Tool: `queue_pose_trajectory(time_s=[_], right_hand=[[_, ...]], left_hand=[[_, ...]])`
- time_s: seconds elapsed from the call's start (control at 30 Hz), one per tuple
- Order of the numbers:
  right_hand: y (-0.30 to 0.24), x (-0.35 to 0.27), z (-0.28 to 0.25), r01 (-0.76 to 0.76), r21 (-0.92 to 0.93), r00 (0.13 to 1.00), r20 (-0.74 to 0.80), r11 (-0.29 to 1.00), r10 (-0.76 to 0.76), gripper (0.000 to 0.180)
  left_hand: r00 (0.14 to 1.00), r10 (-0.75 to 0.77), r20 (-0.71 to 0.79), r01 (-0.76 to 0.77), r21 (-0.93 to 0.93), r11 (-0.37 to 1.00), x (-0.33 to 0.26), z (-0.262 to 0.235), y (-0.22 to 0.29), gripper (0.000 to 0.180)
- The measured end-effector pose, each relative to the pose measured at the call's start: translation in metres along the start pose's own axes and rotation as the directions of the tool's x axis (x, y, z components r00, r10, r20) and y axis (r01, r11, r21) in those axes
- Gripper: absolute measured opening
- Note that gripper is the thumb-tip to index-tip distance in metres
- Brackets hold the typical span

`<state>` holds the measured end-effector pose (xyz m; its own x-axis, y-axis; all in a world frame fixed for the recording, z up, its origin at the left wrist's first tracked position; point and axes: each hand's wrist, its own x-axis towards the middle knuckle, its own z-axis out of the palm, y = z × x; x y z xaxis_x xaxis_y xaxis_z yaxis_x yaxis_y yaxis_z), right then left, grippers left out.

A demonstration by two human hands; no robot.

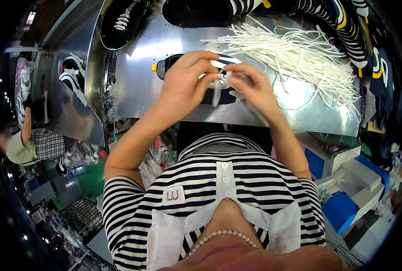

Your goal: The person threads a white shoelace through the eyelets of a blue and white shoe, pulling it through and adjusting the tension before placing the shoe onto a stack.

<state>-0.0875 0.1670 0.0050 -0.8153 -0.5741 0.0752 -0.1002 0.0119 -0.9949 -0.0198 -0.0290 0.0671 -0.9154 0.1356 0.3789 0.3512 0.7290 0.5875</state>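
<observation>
A dark shoe upper (227, 98) with white parts and a yellow tab lies crosswise on the metal table (138, 90), partly hidden under my hands. Over its lacing area, my left hand (187, 81) pinches a white shoelace (216, 95) between thumb and fingers. My right hand (254, 88) is also closed on the lace, just to the right, with fingertips near those of my left. Lace ends hang between the hands and past my right palm, slightly blurred. To the right of the upper spreads a large loose bundle of white shoelaces (295, 56).
A black shoe with white lacing (123, 22) rests at the far left of the table. More dark uppers (196, 12) line the back and right edges. On the left are a striped shoe (73, 77) and another person (27, 147). A white-and-blue machine (352, 185) stands right.
</observation>
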Motion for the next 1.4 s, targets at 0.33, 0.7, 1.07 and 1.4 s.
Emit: queue_pose_trajectory(time_s=[0.33, 0.7, 1.07, 1.4], right_hand=[[0.017, 0.013, 0.026, -0.296, 0.213, 0.938, -0.122, 0.931, 0.326, 0.032], [0.013, 0.011, 0.034, -0.244, -0.215, 0.960, -0.194, 0.946, 0.204, 0.047], [0.001, -0.013, 0.025, -0.135, -0.298, 0.991, -0.051, 0.945, 0.125, 0.017], [0.004, -0.003, 0.016, -0.040, -0.417, 0.997, 0.040, 0.908, 0.063, 0.014]], left_hand=[[0.724, -0.600, 0.340, 0.673, -0.154, 0.724, -0.048, 0.012, -0.054, 0.050], [0.676, -0.665, 0.317, 0.728, -0.426, 0.537, -0.028, 0.044, -0.041, 0.036], [0.732, -0.680, 0.028, 0.637, -0.382, 0.670, -0.047, 0.054, -0.029, 0.026], [0.765, -0.640, 0.075, 0.601, -0.440, 0.667, -0.051, 0.055, -0.031, 0.023]])
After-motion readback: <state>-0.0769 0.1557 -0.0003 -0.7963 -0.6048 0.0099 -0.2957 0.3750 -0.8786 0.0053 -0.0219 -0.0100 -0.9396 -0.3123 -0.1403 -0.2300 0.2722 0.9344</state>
